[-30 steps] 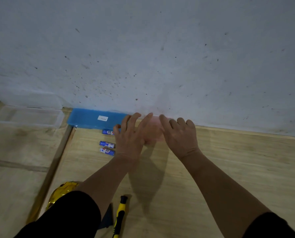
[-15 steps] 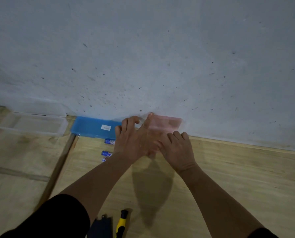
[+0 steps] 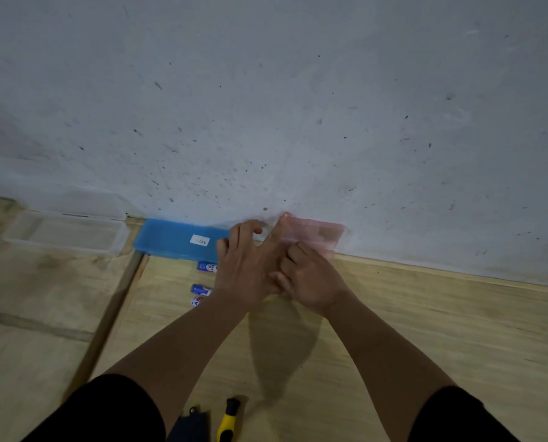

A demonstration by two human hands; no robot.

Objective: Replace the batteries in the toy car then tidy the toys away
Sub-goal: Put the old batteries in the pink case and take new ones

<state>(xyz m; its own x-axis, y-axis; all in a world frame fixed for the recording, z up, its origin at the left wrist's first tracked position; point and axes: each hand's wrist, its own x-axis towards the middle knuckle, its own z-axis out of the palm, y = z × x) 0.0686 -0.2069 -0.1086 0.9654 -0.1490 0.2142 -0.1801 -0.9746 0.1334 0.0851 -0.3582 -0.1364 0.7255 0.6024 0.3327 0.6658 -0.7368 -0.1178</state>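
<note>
A translucent pink box (image 3: 322,232) stands by the foot of the wall, its far part raised in front of the wall. My left hand (image 3: 245,271) holds its left end, thumb stretched up along the edge and fingers curled. My right hand (image 3: 312,280) grips the box's near edge with bent fingers. Three blue batteries (image 3: 206,267) lie on the wooden board just left of my left hand. A yellow-handled screwdriver (image 3: 227,422) lies at the bottom edge beside a dark object (image 3: 190,424). No toy car is in view.
A blue flat box (image 3: 170,239) with a white sticker lies against the wall left of my hands. Further left is a clear plastic box (image 3: 63,230). The pale wall rises right behind them. A raised strip (image 3: 113,314) edges the wooden board on the left.
My hands went from lying flat over the pink box to gripping it; the box's far part has come up against the wall. The camera tilted upward, so the gold object at lower left left the view.
</note>
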